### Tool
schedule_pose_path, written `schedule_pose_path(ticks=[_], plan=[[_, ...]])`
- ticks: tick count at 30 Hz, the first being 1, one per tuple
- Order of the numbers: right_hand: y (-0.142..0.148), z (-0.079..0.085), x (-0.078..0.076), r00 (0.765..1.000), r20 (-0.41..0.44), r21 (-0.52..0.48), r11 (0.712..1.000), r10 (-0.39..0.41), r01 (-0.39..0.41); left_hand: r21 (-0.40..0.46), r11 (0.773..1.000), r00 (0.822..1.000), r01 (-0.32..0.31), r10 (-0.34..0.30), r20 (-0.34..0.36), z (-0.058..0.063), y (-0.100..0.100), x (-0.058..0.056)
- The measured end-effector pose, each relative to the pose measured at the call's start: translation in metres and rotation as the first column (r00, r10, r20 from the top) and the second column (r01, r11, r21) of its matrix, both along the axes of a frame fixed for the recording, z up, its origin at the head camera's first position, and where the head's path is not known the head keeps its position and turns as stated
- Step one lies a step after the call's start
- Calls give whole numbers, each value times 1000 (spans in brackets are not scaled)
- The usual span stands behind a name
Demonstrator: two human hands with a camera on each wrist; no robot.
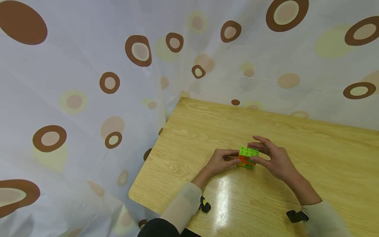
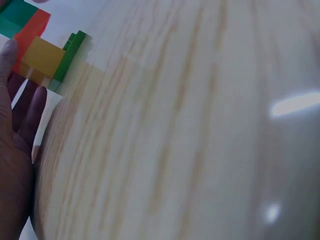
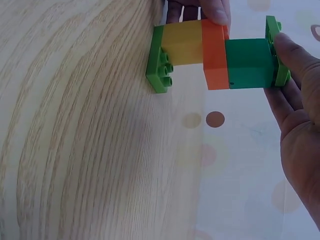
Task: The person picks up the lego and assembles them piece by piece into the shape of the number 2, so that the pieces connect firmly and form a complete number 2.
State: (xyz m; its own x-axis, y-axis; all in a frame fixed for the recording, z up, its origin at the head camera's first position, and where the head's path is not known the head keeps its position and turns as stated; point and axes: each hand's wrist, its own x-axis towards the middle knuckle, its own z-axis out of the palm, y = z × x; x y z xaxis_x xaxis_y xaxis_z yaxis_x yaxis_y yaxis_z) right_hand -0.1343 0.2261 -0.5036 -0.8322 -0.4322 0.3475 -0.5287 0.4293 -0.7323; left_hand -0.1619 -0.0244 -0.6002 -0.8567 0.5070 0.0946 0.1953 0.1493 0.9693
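Note:
A small stack of toy building bricks stands on the table: a light green base plate (image 3: 156,60), a yellow brick (image 3: 182,42), an orange plate (image 3: 215,62), a dark green brick (image 3: 250,62) and a light green studded plate (image 1: 248,151) on top. From the left, my left hand (image 1: 218,162) holds the stack around its orange layer, thumb in front and fingers behind. My right hand (image 1: 278,162) pinches the top light green plate at its right side, with the thumb in front. Parts of the fingers behind the stack are hidden.
The wooden table (image 1: 183,138) has its left edge and rounded corner beyond my left arm. A white curtain (image 1: 83,49) with brown and yellow spots hangs along the left and back. Black straps with small devices sit at both wrists.

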Motion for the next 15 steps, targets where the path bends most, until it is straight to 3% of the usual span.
schedule_pose_path(ticks=[6, 15], plan=[[4, -4, 2, 999, -32, 35, 999, 1, 0, 20, 1000, 1000, 8, -8, 9, 1, 4, 3], [1, -14, 3, 998, -56, 33, 999, -15, 17, 5, 1000, 997, 4, -4, -74, -1, 1, 1]])
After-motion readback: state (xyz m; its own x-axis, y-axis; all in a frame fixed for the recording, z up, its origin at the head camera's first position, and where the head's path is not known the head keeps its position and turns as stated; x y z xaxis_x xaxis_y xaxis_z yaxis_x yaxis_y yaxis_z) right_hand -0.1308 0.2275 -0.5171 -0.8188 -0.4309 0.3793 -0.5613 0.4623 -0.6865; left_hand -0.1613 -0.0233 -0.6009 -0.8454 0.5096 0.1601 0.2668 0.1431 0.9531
